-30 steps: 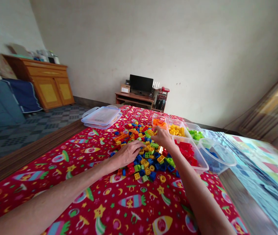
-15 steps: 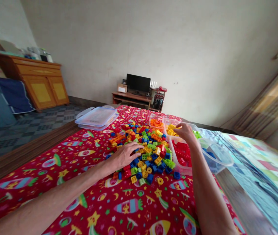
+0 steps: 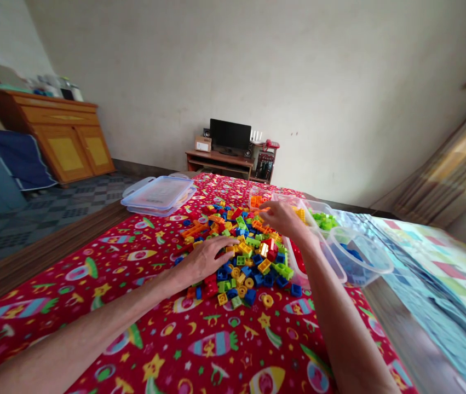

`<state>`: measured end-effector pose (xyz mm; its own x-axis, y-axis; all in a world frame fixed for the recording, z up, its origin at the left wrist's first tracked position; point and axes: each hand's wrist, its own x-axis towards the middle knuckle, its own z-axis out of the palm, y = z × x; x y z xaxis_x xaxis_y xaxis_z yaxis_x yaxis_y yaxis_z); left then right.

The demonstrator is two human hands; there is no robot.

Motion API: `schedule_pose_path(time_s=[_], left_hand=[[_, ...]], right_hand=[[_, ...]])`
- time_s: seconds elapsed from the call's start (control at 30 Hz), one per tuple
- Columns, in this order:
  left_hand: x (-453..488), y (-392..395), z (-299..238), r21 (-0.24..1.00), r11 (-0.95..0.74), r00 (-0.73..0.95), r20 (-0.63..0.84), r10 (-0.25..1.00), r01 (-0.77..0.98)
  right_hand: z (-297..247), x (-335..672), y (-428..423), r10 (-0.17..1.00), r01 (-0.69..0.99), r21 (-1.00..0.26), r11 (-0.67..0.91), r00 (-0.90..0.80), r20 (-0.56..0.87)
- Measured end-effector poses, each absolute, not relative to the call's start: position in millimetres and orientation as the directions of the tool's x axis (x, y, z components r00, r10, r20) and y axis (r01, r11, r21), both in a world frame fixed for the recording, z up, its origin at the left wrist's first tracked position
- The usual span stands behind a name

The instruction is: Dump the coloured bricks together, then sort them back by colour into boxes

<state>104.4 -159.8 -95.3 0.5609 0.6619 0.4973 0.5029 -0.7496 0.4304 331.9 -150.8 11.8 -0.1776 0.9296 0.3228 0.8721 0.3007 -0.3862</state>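
A heap of small plastic building blocks [image 3: 241, 251] in red, blue, yellow, green and orange lies on a red patterned cloth [image 3: 200, 339]. My left hand [image 3: 203, 257] rests flat on the near left side of the heap, fingers spread and pointing right. My right hand [image 3: 280, 216] hovers over the far right edge of the heap, fingers curled down towards the orange blocks; whether it holds one is hidden. Behind it stand clear tubs of sorted blocks: orange [image 3: 256, 200], yellow, green [image 3: 325, 220], red [image 3: 296, 257] and blue [image 3: 358, 262].
Stacked clear lids [image 3: 159, 194] lie at the cloth's far left. A wooden edge runs along the left, with checkered floor beyond. A cabinet [image 3: 60, 137] and a low desk with a monitor [image 3: 230, 137] stand by the wall. Another patterned sheet lies on the right.
My right hand moved from the heap to the yellow tub, then came back left over the heap's far edge. My left hand stayed on the heap. The camera shifted slightly.
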Motion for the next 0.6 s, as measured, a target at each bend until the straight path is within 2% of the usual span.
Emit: schedule_pose_path(time_s=[0.17,0.4,0.5,0.6], left_hand=[[105.5,-162.3,-92.4,0.457,-0.726,0.495,0.533,0.687,0.514],[104.9,-158.6,-98.4,0.448,-0.724,0.425,0.600,0.678,0.524],[104.6,-159.1,-96.8,0.444,-0.727,0.422,0.607,0.674,0.523],[104.7,-160.4,-90.4,0.511,-0.697,0.385,0.590,0.710,0.503]], right_hand=[[1.2,302.9,-165.7,0.917,0.907,-0.136,0.399,-0.393,0.072],[1.9,280.6,-187.0,0.919,0.912,0.120,0.393,-0.388,-0.061],[-3.1,275.5,-189.0,0.923,0.910,0.158,0.384,-0.379,-0.063],[-10.2,278.2,-187.7,0.917,0.909,0.119,0.399,-0.399,-0.030]])
